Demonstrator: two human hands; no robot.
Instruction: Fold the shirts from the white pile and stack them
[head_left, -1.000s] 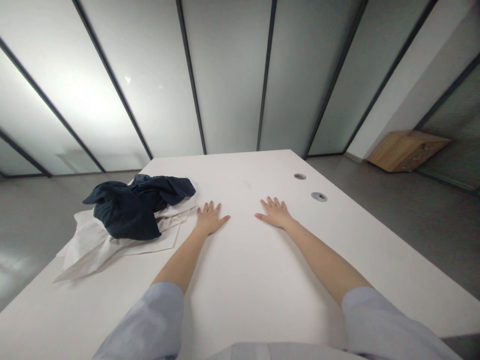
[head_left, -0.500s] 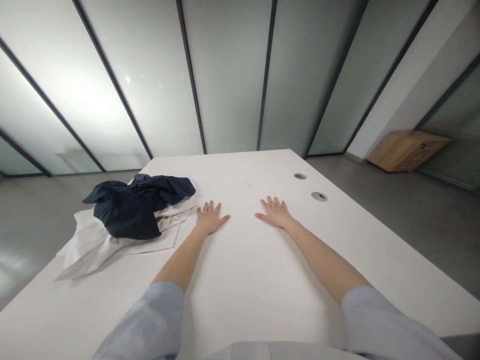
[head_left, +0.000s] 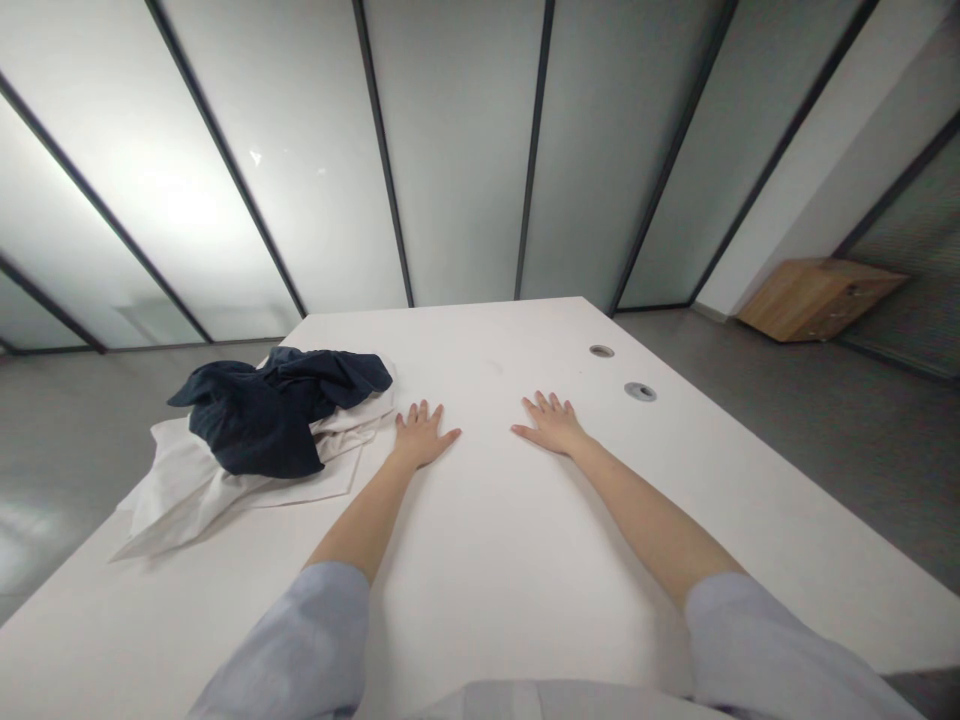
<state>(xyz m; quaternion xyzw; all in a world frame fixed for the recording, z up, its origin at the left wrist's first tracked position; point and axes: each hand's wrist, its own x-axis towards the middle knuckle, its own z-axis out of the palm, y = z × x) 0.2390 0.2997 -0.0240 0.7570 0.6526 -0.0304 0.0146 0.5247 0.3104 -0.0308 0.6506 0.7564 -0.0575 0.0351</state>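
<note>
**Item 1:** left hand (head_left: 420, 436) and right hand (head_left: 551, 425), bare, palms down and fingers spread on the white bench (head_left: 495, 590). The hands are well apart and hold nothing. Pale blue sleeves (head_left: 292, 640) cover both forearms up to a point short of the wrists.

**Item 2:** crumpled white cloth (head_left: 184, 510), lying flat in loose folds to the left of the left hand, its nearest fold just beside the fingertips (contact cannot be told from this view). One corner reaches the bench's left edge.

**Item 3:** bunched navy cloth (head_left: 259, 415), resting on top of the white cloth, also left of the left hand. Its kind of garment cannot be told.

**Item 4:** bench surface, a wide white stretch between the hands and running ahead to the far edge, with more room to the right of the right hand. Two round grommets (head_left: 601, 351) sit ahead and to the right of the right hand, near the right edge.

**Item 5:** grey floor (head_left: 840, 430) beyond both side edges, with a low wooden cabinet (head_left: 817, 300) at far right (drawer fittings faintly visible) against frosted glass partitions (head_left: 457, 150).
</note>
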